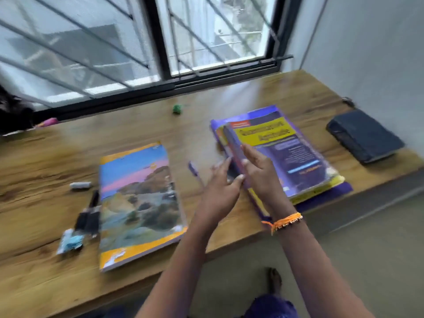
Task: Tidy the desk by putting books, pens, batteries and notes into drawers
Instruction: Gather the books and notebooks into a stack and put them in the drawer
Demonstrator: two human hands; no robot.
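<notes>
A stack of purple and yellow books [298, 157] lies on the right half of the wooden desk [57, 157]. My right hand [259, 173] rests flat on the top book's cover near its spine, fingers straight. My left hand [220, 187] touches the stack's left edge with straight fingers. A large book with a landscape cover [137, 203] lies to the left. Between the landscape book and the stack lies a purple pen [193, 168]. A grey battery [80, 185], black pens [90, 216] and a light-blue packet [71, 242] lie at the left. The picture is blurred.
A dark book [364, 136] lies at the far right by the wall. A small green object [177, 109] and a pink object [48, 122] sit near the barred window. The desk's front edge runs diagonally; floor and a foot [274, 281] show below it.
</notes>
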